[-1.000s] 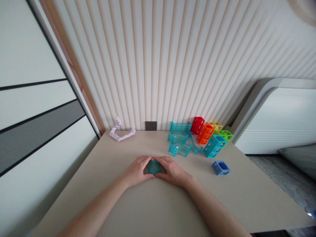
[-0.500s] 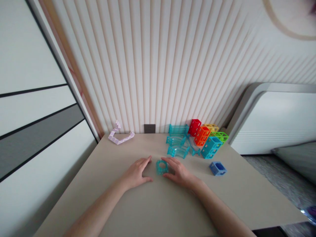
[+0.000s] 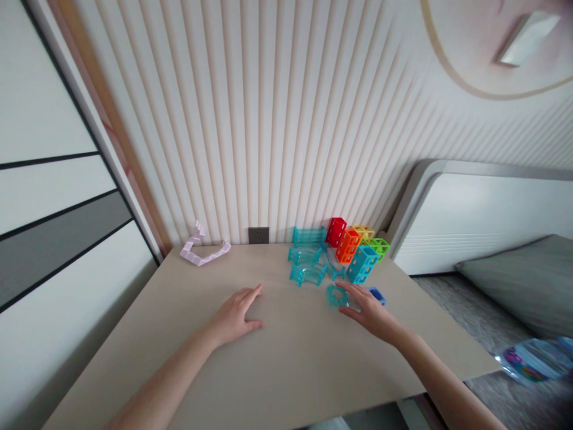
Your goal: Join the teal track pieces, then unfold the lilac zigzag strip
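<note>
My right hand [image 3: 364, 304] holds a small translucent teal block with a round hole [image 3: 332, 297] at its fingertips. The index finger lies along the block's far side and the thumb by its near side, at the tabletop. Just behind this hand is a blue block [image 3: 377, 295], partly covered by the fingers. My left hand [image 3: 235, 315] rests over the left-middle of the table, open, thumb and fingers apart, touching no object. Beyond my right hand lie several translucent teal curved track pieces [image 3: 308, 274] and a teal straight piece [image 3: 308, 236].
Upright block towers stand at the back right: red [image 3: 335, 232], orange [image 3: 348, 245], blue [image 3: 362, 264], yellow [image 3: 363, 230] and green [image 3: 376, 246]. A lilac folding snake toy [image 3: 201, 258] lies at the back left of the table [image 3: 277, 358]. The ribbed wall [image 3: 268, 119] borders the back.
My right hand has moved right with the teal holed block, bringing it near the blue block. The left hand stays open in about the same place. The view has turned slightly right.
</note>
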### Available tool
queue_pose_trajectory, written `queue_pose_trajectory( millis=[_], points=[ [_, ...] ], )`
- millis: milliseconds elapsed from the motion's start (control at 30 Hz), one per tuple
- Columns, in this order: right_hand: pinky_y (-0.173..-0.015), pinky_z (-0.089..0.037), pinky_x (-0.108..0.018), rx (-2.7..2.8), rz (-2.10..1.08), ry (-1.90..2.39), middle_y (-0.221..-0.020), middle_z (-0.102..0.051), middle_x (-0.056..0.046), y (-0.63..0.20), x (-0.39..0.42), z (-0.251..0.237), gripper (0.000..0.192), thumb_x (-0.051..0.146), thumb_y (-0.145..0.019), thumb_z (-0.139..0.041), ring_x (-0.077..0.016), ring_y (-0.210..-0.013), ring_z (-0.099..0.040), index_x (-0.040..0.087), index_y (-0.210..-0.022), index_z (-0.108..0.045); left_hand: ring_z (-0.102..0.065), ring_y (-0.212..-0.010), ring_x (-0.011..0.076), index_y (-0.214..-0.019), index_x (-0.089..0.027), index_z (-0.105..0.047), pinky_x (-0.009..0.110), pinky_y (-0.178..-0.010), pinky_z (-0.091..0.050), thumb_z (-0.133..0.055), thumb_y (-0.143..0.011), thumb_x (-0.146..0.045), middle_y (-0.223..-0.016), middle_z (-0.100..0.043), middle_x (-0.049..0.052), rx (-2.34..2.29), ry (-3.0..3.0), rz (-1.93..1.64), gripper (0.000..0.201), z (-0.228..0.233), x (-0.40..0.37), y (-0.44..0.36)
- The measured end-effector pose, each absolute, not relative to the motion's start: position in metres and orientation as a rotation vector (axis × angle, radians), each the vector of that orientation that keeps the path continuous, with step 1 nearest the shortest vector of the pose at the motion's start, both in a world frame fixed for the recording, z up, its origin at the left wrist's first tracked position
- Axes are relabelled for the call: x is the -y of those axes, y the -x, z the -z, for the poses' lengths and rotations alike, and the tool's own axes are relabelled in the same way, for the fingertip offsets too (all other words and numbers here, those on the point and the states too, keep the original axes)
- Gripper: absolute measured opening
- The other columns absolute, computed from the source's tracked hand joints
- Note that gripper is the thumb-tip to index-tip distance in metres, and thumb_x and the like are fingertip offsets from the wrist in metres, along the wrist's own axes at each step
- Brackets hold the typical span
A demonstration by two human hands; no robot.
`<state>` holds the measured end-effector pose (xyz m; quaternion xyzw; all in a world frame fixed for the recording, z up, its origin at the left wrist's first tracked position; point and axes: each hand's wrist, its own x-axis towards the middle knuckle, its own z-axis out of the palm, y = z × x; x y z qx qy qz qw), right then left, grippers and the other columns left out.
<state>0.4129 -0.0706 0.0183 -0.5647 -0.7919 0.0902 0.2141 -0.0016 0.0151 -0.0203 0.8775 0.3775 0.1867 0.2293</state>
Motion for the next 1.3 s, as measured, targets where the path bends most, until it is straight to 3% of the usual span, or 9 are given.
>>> queue_pose_trajectory(
  millis=[267,500,867,1033,1133,1233,1300],
  points=[
    [-0.108,-0.048,-0.048,2.391,-0.182,1.62,-0.137,-0.064,-0.011,-0.412,0.074,-0.034,0.048,0.036,-0.095,-0.064,-0.0289,-0.127,-0.06,0.029,-0.141,-0.055,-0.058,-0.126,0.0281,-0.159,-0.035,-0.014,0.05,-0.109,-0.045,-0.077,-0.082,-0.035,-0.136,-0.062,0.01,-1.033,-2.397,-0.555,0.1,0.024,-0.015,0.002],
    [-0.102,-0.05,-0.05,2.49,-0.076,1.671,-0.13,-0.068,-0.013,-0.412,0.071,-0.045,0.046,0.029,-0.09,-0.07,-0.0314,-0.12,-0.063,0.026,-0.135,-0.058,-0.057,-0.127,0.0272,-0.159,-0.034,-0.013,0.049,-0.11,-0.043,-0.075,-0.084,-0.034,-0.138,-0.061,0.011,-1.025,-2.397,-0.525,0.097,0.019,-0.013,0.002],
    [-0.106,-0.047,-0.051,2.46,0.219,1.654,-0.133,-0.065,-0.014,-0.424,0.062,-0.029,0.047,0.02,-0.084,-0.073,-0.0316,-0.124,-0.061,0.023,-0.129,-0.061,-0.06,-0.125,0.0261,-0.159,-0.034,-0.016,0.048,-0.108,-0.046,-0.073,-0.085,-0.032,-0.135,-0.063,0.009,-1.019,-2.42,-0.547,0.093,0.02,-0.014,0.003],
    [-0.104,-0.049,-0.052,2.457,0.308,1.687,-0.132,-0.066,-0.015,-0.43,0.06,-0.03,0.053,0.02,-0.082,-0.074,-0.0345,-0.122,-0.062,0.023,-0.132,-0.061,-0.062,-0.121,0.0234,-0.157,-0.031,-0.022,0.044,-0.105,-0.05,-0.062,-0.092,-0.031,-0.131,-0.066,0.008,-0.987,-2.467,-0.57,0.077,0.016,-0.012,0.003],
    [-0.104,-0.048,-0.053,2.449,0.326,1.644,-0.134,-0.065,-0.015,-0.423,0.064,-0.036,0.052,0.021,-0.085,-0.071,-0.0344,-0.122,-0.062,0.023,-0.136,-0.059,-0.066,-0.112,0.0212,-0.151,-0.029,-0.037,0.039,-0.101,-0.053,-0.056,-0.095,-0.029,-0.122,-0.07,0.006,-1.043,-2.558,-0.656,0.059,0.013,-0.017,0.006],
    [-0.105,-0.048,-0.052,2.472,0.266,1.512,-0.134,-0.066,-0.013,-0.398,0.071,-0.045,0.042,0.025,-0.093,-0.063,-0.0325,-0.122,-0.062,0.027,-0.135,-0.06,-0.066,-0.112,0.0219,-0.135,-0.026,-0.055,0.036,-0.101,-0.052,-0.048,-0.098,-0.029,-0.119,-0.07,0.007,-1.398,-2.615,-0.816,0.039,0.009,-0.035,0.017],
    [-0.105,-0.048,-0.052,2.504,0.193,1.408,-0.133,-0.067,-0.011,-0.371,0.077,-0.049,0.038,0.026,-0.096,-0.059,-0.0317,-0.123,-0.061,0.028,-0.134,-0.06,-0.062,-0.119,0.0268,-0.131,-0.019,-0.057,0.041,-0.104,-0.049,-0.042,-0.098,-0.025,-0.124,-0.067,0.013,-1.658,-2.554,-0.878,0.036,0.007,-0.052,0.03]
  ],
)
